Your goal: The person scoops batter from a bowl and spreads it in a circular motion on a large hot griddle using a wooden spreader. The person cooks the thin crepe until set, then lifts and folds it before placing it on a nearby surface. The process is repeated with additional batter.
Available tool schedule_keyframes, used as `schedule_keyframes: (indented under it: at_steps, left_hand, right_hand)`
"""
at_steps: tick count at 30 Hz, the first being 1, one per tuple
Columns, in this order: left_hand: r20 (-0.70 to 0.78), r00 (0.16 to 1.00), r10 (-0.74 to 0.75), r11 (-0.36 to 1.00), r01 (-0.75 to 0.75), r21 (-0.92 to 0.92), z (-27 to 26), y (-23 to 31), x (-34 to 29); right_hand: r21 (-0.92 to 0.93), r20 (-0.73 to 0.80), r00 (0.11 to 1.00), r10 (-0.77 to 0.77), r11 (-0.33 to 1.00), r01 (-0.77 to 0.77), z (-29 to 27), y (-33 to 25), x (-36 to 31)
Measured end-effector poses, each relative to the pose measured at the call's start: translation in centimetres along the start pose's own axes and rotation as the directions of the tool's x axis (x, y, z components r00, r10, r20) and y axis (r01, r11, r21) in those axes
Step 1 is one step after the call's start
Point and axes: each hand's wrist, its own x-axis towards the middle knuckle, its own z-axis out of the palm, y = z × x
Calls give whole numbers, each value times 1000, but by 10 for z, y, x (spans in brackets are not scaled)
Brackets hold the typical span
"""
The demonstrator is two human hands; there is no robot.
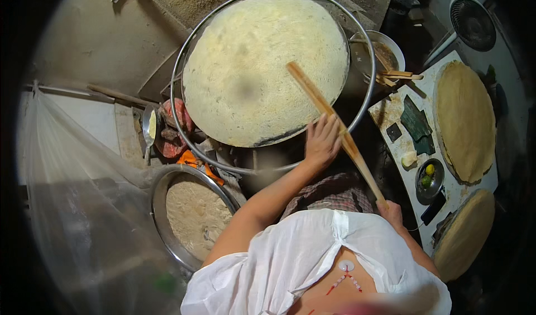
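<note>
While my left hand [322, 142] and right hand [392, 212] both grip the long wooden stick [334, 117], its tip rests on the round flatbread [262, 69].

head camera looks steeply down, close over the griddle [265, 69].

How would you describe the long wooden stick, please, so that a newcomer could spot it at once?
Start at the big round griddle covered by a pale thin pancake. The stick slants from the pancake's right part down to the person, with the left hand mid-shaft and the right hand at its near end. It is far longer than the short sticks by the bowl.
</note>
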Motion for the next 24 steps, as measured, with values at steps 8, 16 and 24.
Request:
schedule_keyframes:
  at_steps: [8,16,24]
  left_hand:
    - [-35,998,-44,996,47,72,-12,-49,105]
    - [37,986,-163,978,156,138,-48,-19,-76]
    - [-89,982,-168,986,169,-2,-14,-41,69]
  right_hand:
    - [457,461,882,101,825,-333,-20,-71,85]
    - [-27,283,959,17,1000,-10,-4,-34,6]
    - [277,172,981,-85,960,34,18,-55,62]
